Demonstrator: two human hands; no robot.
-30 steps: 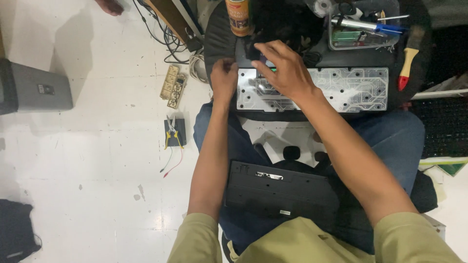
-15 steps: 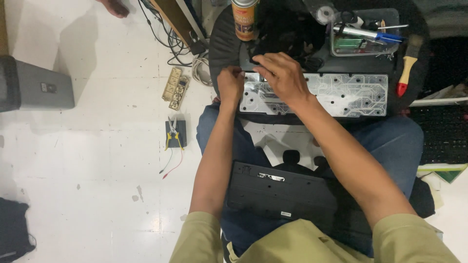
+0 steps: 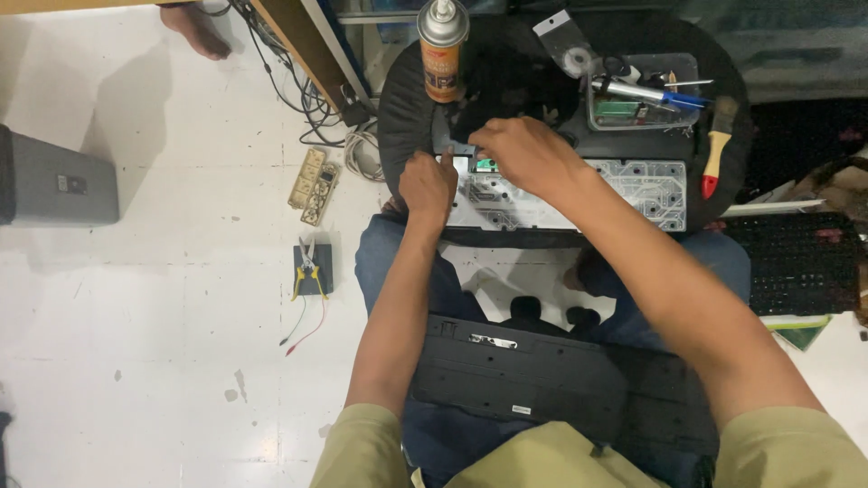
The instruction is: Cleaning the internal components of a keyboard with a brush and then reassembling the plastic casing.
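The left hand [image 3: 428,185] presses closed fingers on the near-left corner of the keyboard membrane sheet [image 3: 579,194], whose long axis runs left to right across the round black stool [image 3: 407,108]; the right hand [image 3: 524,154] pinches a small dark part [image 3: 449,137] just beyond that corner; since earlier, both hands sit slightly farther up.

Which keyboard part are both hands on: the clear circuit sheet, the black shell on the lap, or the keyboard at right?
The clear circuit sheet on the round stool; left hand and right hand rest at its left end.
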